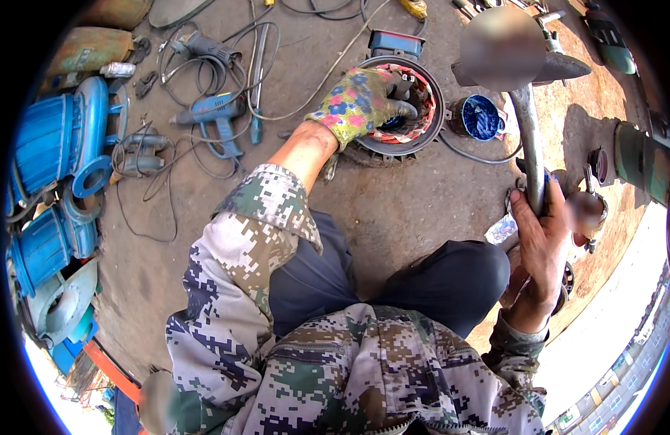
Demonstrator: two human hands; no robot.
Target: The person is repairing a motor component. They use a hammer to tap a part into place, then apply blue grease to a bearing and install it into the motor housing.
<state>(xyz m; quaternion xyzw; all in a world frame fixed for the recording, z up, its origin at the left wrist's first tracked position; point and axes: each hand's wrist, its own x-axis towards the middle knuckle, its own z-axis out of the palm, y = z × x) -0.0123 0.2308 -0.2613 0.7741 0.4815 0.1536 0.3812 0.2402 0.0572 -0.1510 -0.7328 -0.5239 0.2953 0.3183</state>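
Note:
My left hand [360, 101], in a yellow floral glove with dark fingertips, reaches into the open end of a round motor housing [440, 123]. Its fingers are curled over the bore, and what they grip is hidden. Inside the housing a ring of red-and-white-bound windings [424, 130] shows. My bare right hand [542, 232] is wrapped round the metal handle [527, 138] of a hammer held upright at the right. The hammer's head [571, 69] is partly blurred, with a tapered end on each side. Just right of the housing stands a small pot of blue paint [481, 116].
A blue heat gun [217, 116], an angle grinder [208, 49] and tangled cables lie at left. Blue pump casings [45, 138] line the far left. Beyond the right hand are a green cylindrical part [639, 159] and metal rings [600, 165]. A cable runs beneath the paint pot.

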